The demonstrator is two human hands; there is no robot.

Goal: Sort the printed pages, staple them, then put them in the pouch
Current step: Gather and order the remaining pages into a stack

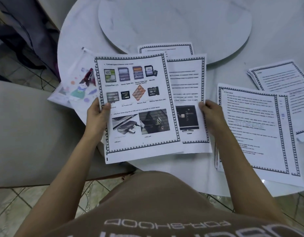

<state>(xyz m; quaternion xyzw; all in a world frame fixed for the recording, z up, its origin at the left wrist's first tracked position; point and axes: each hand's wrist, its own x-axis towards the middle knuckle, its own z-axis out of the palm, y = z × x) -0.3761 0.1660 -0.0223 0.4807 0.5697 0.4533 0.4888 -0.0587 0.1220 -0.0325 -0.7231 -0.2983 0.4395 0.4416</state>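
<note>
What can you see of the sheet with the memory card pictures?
The sheet is white paper with a black patterned border. It shows two rows of captioned colour pictures of memory cards and, below them, two photos captioned USB port. The left hand pinches its left edge, thumb on top. It is slightly tilted and overlaps a second page, which the right hand holds.

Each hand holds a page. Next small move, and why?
Probably lay the memory-card page in the left hand on a pile at right: the right hand holds a second page, so sorting looks unfinished, and the stapler lies untouched at the pouch.
</note>
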